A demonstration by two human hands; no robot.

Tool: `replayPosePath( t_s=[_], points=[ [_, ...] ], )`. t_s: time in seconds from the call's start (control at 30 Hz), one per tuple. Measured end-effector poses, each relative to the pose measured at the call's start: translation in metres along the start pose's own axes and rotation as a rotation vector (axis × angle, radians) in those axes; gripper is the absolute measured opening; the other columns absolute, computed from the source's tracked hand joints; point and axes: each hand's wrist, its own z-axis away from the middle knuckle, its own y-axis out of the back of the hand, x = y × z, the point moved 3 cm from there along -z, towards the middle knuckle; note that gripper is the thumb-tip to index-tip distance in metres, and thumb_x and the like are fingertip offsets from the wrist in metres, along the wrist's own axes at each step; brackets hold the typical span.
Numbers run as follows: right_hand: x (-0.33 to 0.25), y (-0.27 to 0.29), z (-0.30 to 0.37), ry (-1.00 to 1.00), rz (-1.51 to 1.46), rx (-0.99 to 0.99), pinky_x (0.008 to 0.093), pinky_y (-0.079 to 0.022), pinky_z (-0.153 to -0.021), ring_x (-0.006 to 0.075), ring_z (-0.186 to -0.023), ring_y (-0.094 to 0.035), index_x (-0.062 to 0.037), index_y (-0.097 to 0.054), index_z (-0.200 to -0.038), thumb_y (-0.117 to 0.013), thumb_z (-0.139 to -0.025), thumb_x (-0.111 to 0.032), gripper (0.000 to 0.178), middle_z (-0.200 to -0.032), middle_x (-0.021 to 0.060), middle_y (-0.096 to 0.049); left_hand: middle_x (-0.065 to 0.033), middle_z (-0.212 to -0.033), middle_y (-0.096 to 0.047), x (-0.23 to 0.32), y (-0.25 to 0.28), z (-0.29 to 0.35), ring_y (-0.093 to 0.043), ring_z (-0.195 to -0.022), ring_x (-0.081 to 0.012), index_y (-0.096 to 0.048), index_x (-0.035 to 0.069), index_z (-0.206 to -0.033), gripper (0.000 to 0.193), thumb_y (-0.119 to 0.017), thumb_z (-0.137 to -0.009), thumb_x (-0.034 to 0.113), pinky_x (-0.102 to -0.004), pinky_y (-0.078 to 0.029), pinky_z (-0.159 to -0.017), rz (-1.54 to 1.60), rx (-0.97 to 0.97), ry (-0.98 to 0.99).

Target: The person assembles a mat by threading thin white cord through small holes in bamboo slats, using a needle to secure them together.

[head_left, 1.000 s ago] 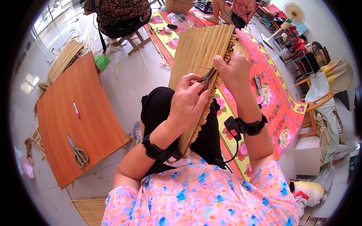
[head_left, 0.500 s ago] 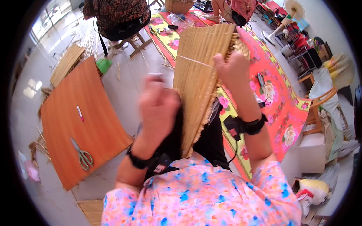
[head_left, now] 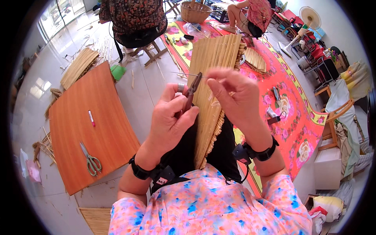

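Pliers [head_left: 191, 93] leftward; inside curled left fingers [head_left: 177, 104]

The person's left hand [head_left: 172, 123] grips dark pliers [head_left: 190, 96] pointing toward 1 o'clock, a thin needle [head_left: 181, 73] crossing at their tip. The right hand [head_left: 237, 98], fingers slightly blurred, is near that tip at 3 o'clock. Beneath, a straw-coloured panel [head_left: 206, 127] runs from the lap toward 12 o'clock. At 9 o'clock, an orange-brown board [head_left: 113, 121] bears scissors [head_left: 93, 163] and a marker [head_left: 91, 118]; a floral mat [head_left: 288, 129] spreads at 3 o'clock, a fan [head_left: 309, 17] stands at 2 o'clock.
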Motion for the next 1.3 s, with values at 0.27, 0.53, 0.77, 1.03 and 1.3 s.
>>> replayPosePath(
  t_s=[0.27, 0.53, 0.77, 1.03, 1.3],
  points=[
    [0.021, 0.008, 0.013, 0.052, 0.077, -0.188, 0.025, -0.051, -0.054, 0.0146, -0.059, -0.066, 0.0004, -0.07, -0.09, -0.067, -0.084, -0.004, 0.008, -0.067, 0.0089, -0.066, -0.0105, -0.104, -0.051, -0.042, 0.058, 0.04, -0.048, -0.078, -0.0122, -0.051, -0.004, -0.075, 0.014, -0.062, -0.081, 0.001, -0.0244, -0.04, -0.065, -0.224, -0.08, 0.189],
    [0.034, 0.044, 0.053, -0.1, -0.179, -0.38, 0.0212, -0.047, -0.048, 0.0073, -0.054, -0.061, 0.0006, -0.07, -0.089, -0.066, -0.086, -0.004, 0.007, -0.065, 0.0033, -0.066, -0.0165, -0.113, -0.055, -0.204, 0.21, 0.184, -0.055, -0.103, -0.0351, -0.064, -0.001, -0.095, 0.019, -0.067, -0.082, 0.013, -0.0417, -0.046, -0.087, -1.308, 0.189, 0.386],
    [0.024, 0.057, 0.062, -0.147, -0.481, -0.402, 0.0196, -0.044, -0.049, 0.0062, -0.053, -0.057, 0.0015, -0.069, -0.09, -0.063, -0.09, -0.003, 0.008, -0.065, 0.003, -0.063, -0.0171, -0.118, -0.056, -0.227, 0.227, 0.223, -0.052, -0.112, -0.036, -0.061, 0.002, -0.106, 0.03, -0.067, -0.085, 0.021, -0.0452, -0.043, -0.094, -1.379, 0.323, 0.375],
    [0.011, 0.04, 0.064, -0.304, -0.817, -0.293, 0.0191, -0.043, -0.049, 0.0053, -0.057, -0.055, 0.0034, -0.067, -0.094, -0.06, -0.093, -0.004, 0.01, -0.069, 0.0022, -0.062, -0.0134, -0.119, -0.058, -0.116, 0.103, 0.077, -0.059, -0.103, -0.0218, -0.057, -0.001, -0.123, 0.034, -0.057, -0.095, 0.018, -0.033, -0.048, -0.088, -0.426, 0.225, 0.173],
    [0.0, 0.01, 0.067, -0.259, -0.585, -0.236, 0.0203, -0.047, -0.053, 0.0057, -0.059, -0.059, -0.0001, -0.069, -0.092, -0.065, -0.088, -0.003, 0.006, -0.074, 0.0022, -0.065, -0.016, -0.111, -0.061, 0.01, -0.031, 0.021, -0.063, -0.088, -0.0191, -0.062, -0.004, -0.115, 0.026, -0.058, -0.09, -0.001, -0.027, -0.05, -0.077, 0.056, -0.142, -0.334]
  ],
)
